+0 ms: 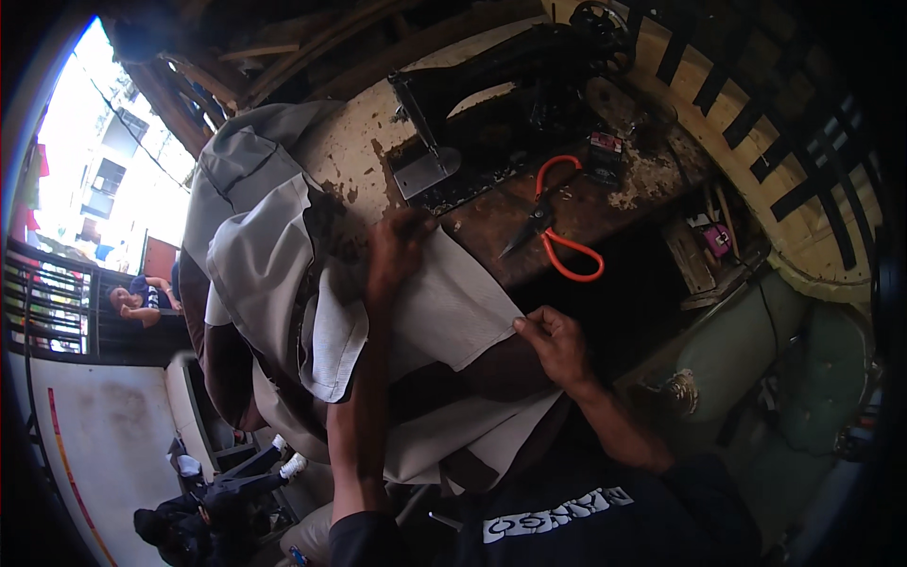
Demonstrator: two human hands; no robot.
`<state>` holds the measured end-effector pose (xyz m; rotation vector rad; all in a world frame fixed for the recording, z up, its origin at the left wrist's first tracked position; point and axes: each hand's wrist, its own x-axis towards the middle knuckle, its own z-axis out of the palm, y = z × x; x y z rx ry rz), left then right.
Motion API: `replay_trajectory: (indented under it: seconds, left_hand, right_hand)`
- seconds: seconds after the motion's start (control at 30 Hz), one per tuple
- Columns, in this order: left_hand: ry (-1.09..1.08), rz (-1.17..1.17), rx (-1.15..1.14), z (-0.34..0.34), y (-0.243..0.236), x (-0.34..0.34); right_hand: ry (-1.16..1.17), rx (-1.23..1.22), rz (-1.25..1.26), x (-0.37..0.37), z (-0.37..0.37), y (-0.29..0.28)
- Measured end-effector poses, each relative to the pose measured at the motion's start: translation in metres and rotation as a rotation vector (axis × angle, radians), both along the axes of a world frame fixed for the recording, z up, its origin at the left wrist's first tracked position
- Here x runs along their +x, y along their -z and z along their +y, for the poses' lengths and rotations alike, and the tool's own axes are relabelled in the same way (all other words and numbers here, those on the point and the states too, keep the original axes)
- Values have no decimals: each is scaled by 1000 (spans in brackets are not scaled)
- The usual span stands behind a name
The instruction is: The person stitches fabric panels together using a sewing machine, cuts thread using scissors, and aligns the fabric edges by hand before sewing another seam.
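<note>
Your dark shirt fills five o'clock. At four, your right hand pinches a corner of the grey fabric, which spreads from centre toward nine; at ten, your left hand touches it, grip unclear. Orange-handled scissors lie on the counter at two.

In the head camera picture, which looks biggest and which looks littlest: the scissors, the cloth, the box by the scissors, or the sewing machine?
Largest to smallest:
1. cloth
2. sewing machine
3. scissors
4. box
</note>
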<state>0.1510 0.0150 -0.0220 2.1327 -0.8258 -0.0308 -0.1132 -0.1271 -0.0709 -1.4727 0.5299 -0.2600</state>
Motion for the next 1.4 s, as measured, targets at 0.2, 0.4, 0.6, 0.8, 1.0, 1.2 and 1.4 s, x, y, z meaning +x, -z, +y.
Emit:
replay_trajectory:
  seconds: [0.2, 0.4, 0.6, 0.8, 1.0, 1.2, 1.4]
  left_hand:
    - [20, -141, 105, 2, 2, 0]
    - [14, -165, 169, 4, 1, 0]
    - [-31, -78, 165, -2, 2, -1]
    - [-61, -50, 212, -6, -1, 0]
    - [-94, -83, 168, -10, 4, -7]
    - [-111, -112, 169, -8, 5, -10]
    - [-70, -135, 217, -11, -4, -19]
  right_hand:
    - [-49, 27, 47, -8, 7, -10]
    - [-75, 36, 63, -12, 11, -3]
    - [-59, 60, 54, -13, 12, -7]
    - [-60, 110, 34, -11, 15, -10]
    - [-48, 115, 35, -11, 15, -13]
    - [-45, 160, 26, -11, 17, -7]
    - [-41, 149, 24, -11, 14, -9]
